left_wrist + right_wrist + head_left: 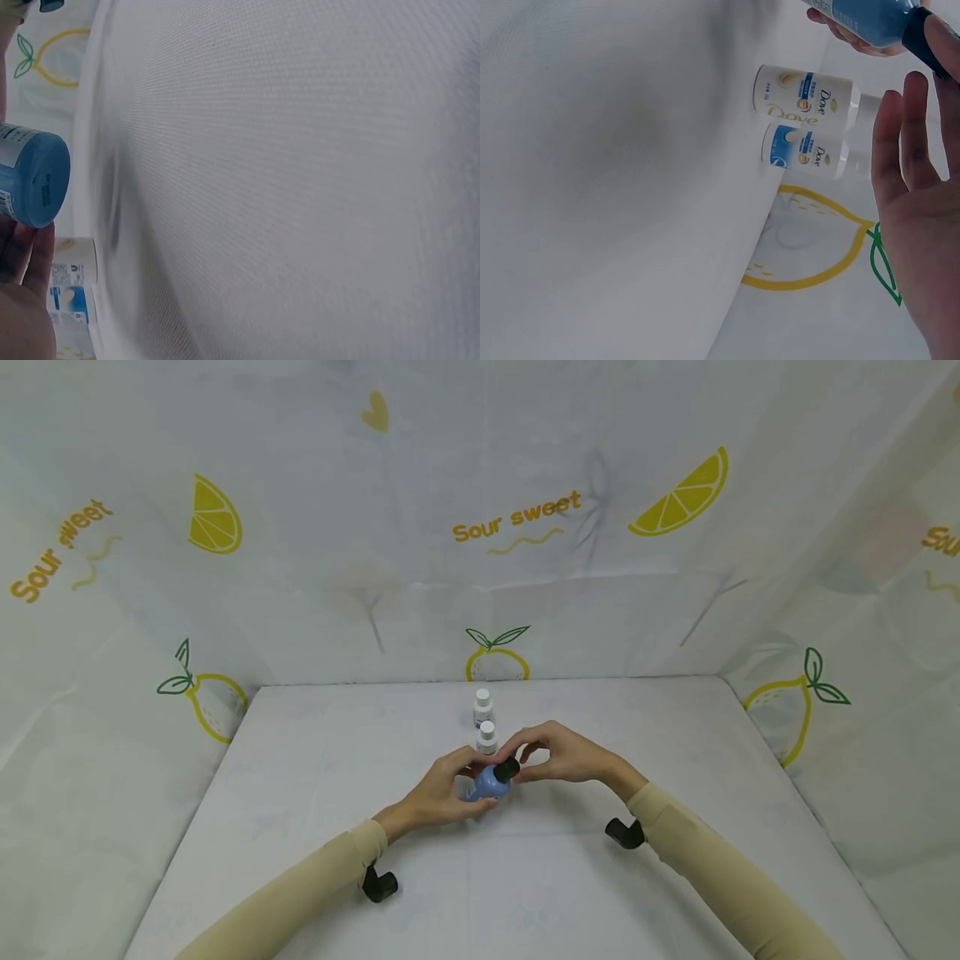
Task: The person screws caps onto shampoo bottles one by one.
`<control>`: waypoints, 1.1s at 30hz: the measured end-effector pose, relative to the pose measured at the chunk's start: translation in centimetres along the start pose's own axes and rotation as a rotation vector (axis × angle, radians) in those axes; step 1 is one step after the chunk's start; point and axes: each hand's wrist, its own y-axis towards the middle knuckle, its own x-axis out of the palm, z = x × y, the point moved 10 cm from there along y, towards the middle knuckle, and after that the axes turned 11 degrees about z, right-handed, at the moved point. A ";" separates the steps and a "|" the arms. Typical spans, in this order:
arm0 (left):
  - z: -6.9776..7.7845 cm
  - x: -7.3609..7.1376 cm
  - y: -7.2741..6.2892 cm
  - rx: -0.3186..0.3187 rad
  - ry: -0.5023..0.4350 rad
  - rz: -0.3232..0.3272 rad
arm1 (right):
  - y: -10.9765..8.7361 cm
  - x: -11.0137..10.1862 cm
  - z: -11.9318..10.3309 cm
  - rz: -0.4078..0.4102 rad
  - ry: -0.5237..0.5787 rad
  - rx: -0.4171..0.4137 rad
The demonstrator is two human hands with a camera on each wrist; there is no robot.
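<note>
A blue bottle (487, 783) with a black cap (507, 769) is held tilted above the table, its cap end up toward the right. My left hand (438, 791) grips the bottle's body, thumb on the near side. At the cap, my right hand (561, 755) pinches with thumb and forefinger; its other fingers stand apart from the bottle in the right wrist view. The left wrist view shows the base of the blue bottle (46, 180) over the left fingers. Just behind the hands stand two white Dove bottles, the nearer one (806, 96) and the farther one (808, 150), both upright.
A white cloth covers the table (315, 735). Behind it hangs a white curtain (315, 635) printed with lemons and lettering. A black wrist-worn device (380, 886) shows at the left sleeve, and another black device (625, 833) at the right sleeve.
</note>
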 end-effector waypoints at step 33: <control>-0.4 0.2 0.2 -0.005 0.005 -0.001 | 0.2 -0.3 0.6 0.151 -0.091 0.110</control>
